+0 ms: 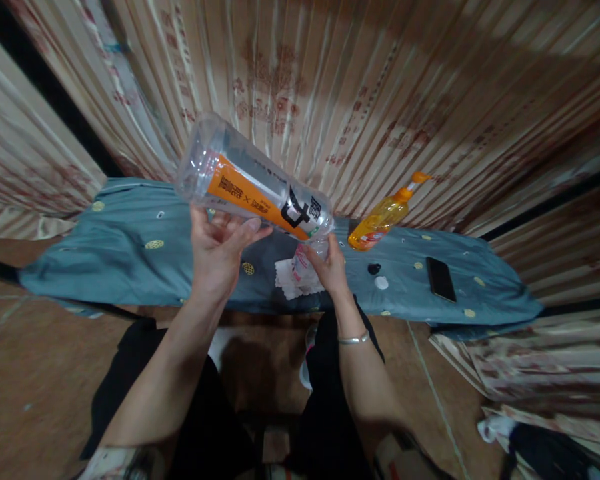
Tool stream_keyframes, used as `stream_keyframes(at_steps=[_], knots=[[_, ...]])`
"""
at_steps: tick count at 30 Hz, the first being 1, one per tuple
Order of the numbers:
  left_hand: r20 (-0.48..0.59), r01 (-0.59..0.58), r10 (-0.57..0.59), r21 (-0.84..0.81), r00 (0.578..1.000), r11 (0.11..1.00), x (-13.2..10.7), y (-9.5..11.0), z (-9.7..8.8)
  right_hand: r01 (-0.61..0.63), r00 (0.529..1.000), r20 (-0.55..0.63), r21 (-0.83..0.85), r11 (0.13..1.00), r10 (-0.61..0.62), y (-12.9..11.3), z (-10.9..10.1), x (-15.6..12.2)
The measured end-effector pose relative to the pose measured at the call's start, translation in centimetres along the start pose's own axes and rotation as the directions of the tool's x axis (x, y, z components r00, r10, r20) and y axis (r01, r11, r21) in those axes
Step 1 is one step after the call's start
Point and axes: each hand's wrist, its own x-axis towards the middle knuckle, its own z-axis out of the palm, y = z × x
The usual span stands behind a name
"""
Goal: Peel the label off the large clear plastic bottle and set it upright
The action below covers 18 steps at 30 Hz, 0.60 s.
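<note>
A large clear plastic bottle point(260, 187) with an orange, white and black label is held tilted, base up to the left and neck down to the right. My left hand point(217, 247) supports it from below, fingers curled against its side. My right hand point(329, 265) is closed around the upper part of a smaller clear bottle point(303, 265) with pink print, right under the large bottle's mouth. Fingers hide where the two mouths meet, so I cannot tell whether they touch. Beneath the small bottle lies a white tissue point(284, 280).
On the blue-green cloth point(130, 220) to the right stands a pump bottle point(379, 223) with yellow-orange liquid. Nearby lie a black cap point(374, 269), a white cap point(381, 283) and a dark phone point(441, 279). A pleated curtain point(305, 87) hangs behind.
</note>
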Motion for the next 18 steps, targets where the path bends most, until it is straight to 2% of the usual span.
stream_keyframes(at_steps=[9, 18], knots=[[-0.025, 0.002, -0.002, -0.012, 1.000, 1.000, 0.05, 0.11, 0.29, 0.012, 1.000, -0.007, 0.014, 1.000, -0.012, 0.12, 0.09, 0.07], [0.001, -0.003, 0.003, -0.016, 1.000, 1.000, 0.14, 0.05, 0.27, 0.015, 1.000, -0.008, 0.011, 1.000, -0.015, 0.09, 0.04, 0.10]])
